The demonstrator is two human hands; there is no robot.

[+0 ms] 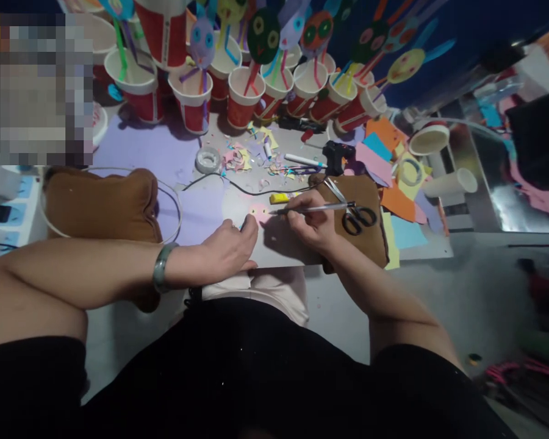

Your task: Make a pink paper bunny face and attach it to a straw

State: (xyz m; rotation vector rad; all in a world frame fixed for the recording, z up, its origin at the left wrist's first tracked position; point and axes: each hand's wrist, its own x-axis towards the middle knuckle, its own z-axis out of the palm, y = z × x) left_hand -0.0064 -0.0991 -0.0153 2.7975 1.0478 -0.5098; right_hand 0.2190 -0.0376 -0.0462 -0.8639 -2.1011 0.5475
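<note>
A small pink paper cutout (pixel 259 211) with two eyes drawn on it lies on the white sheet-covered table in front of me. My right hand (pixel 312 221) is closed around a pen (pixel 322 208), its tip at the right eye of the cutout. My left hand (pixel 231 247) has curled fingers, with the fingertips pressed at the cutout's lower left edge. Something small and dark shows between those fingers, too unclear to name. Just behind the cutout lies a yellow marker (pixel 283 197). Black-handled scissors (pixel 357 219) rest on a brown cushion (pixel 366 247) beside my right wrist.
Red paper cups (pixel 246 103) with paper animal faces on straws line the back. Paper scraps (pixel 238 160), a tape roll (pixel 208 160), a white marker (pixel 304 160) and a black glue gun (pixel 336 155) lie before them. Coloured paper (pixel 382 143) is at right, another brown cushion (pixel 100 204) at left.
</note>
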